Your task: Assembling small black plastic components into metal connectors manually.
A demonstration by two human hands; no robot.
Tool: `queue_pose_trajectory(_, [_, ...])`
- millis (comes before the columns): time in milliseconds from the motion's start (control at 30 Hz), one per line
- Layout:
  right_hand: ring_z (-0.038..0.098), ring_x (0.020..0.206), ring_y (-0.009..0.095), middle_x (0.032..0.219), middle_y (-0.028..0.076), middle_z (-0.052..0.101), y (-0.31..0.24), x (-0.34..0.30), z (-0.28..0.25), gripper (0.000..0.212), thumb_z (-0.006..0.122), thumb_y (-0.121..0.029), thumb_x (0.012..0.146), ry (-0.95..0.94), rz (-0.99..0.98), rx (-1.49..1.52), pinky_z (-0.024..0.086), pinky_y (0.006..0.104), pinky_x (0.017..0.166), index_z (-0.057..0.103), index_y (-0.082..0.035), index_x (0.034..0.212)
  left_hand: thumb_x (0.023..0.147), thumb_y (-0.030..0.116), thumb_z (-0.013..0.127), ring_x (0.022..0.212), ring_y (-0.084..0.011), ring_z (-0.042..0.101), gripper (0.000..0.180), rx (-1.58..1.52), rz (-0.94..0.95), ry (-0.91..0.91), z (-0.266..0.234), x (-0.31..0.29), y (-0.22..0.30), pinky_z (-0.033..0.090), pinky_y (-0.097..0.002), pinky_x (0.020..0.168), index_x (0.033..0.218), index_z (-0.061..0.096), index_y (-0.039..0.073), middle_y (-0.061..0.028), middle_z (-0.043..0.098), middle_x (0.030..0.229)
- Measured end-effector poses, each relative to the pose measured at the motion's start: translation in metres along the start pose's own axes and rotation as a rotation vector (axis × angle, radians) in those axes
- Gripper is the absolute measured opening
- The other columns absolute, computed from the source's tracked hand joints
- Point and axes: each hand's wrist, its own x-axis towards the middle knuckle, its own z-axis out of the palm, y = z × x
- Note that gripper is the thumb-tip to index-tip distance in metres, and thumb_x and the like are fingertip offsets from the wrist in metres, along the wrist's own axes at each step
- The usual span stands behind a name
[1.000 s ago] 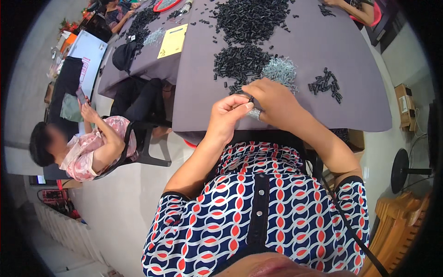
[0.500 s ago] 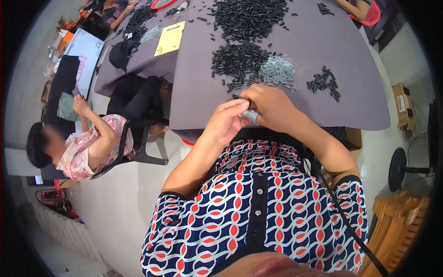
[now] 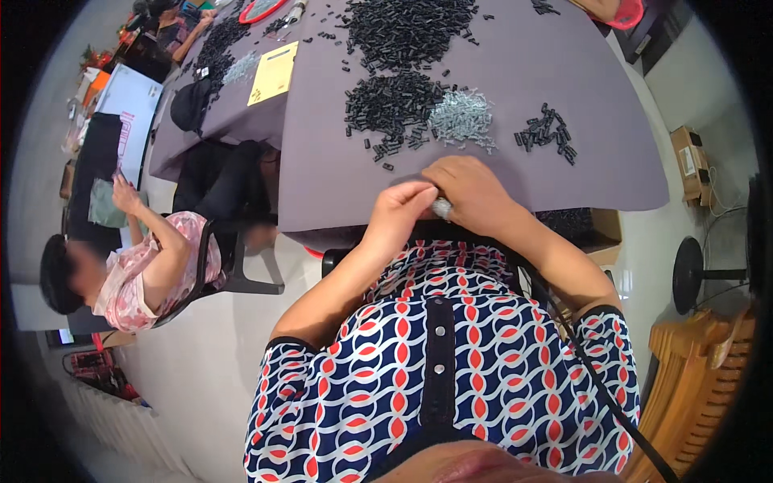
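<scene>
At the table's near edge my two hands meet. My left hand [image 3: 405, 211] is closed in a pinch, its fingertips against the right hand's fingers; a dark bit shows there, too small to name. My right hand [image 3: 473, 193] is curled, back upward, around a bunch of small silver-grey pieces [image 3: 441, 208] that peeks out by the palm. Just beyond lies a heap of similar silver-grey pieces [image 3: 462, 119], touching a heap of short black tube-like pieces [image 3: 385, 105]. A smaller group of black pieces [image 3: 547, 134] lies to the right.
A larger black heap [image 3: 407, 32] covers the far part of the purple-grey table cloth [image 3: 314, 161]. A yellow sheet [image 3: 274, 74] and black cap [image 3: 190, 105] lie left. A seated person [image 3: 165, 266] is at left; a cardboard box [image 3: 691, 165] and fan [image 3: 687, 275] are at right.
The view has shifted slightly, so the table sits further left. My left fingers have closed into a tighter pinch, and fewer silver-grey pieces show below my right hand.
</scene>
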Motion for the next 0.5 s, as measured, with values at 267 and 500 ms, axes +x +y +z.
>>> queue_pose_trajectory(267, [0.023, 0.148, 0.041, 0.154, 0.017, 0.037, 0.079, -0.043, -0.028, 0.054, 0.070, -0.016, 0.086, 0.050, 0.533, -0.410, 0.022, 0.0537, 0.119, 0.055, -0.004, 0.137, 0.084, 0.008, 0.070, 0.097, -0.0344, 0.059, 0.023, 1.196, 0.776, 0.384, -0.065, 0.028, 0.004, 0.051, -0.0426, 0.083, 0.106, 0.070, 0.006, -0.0119, 0.064, 0.105])
queue_pose_trajectory(500, [0.026, 0.147, 0.041, 0.151, 0.017, 0.041, 0.056, -0.025, -0.015, 0.043, 0.070, -0.020, 0.086, 0.109, 0.199, -0.324, 0.022, 0.0586, 0.117, 0.064, -0.011, 0.127, 0.081, 0.009, 0.073, 0.093, -0.0319, 0.060, 0.016, 1.167, 0.812, 0.439, -0.067, 0.033, -0.007, 0.051, -0.0416, 0.078, 0.096, 0.071, 0.006, -0.0091, 0.065, 0.099])
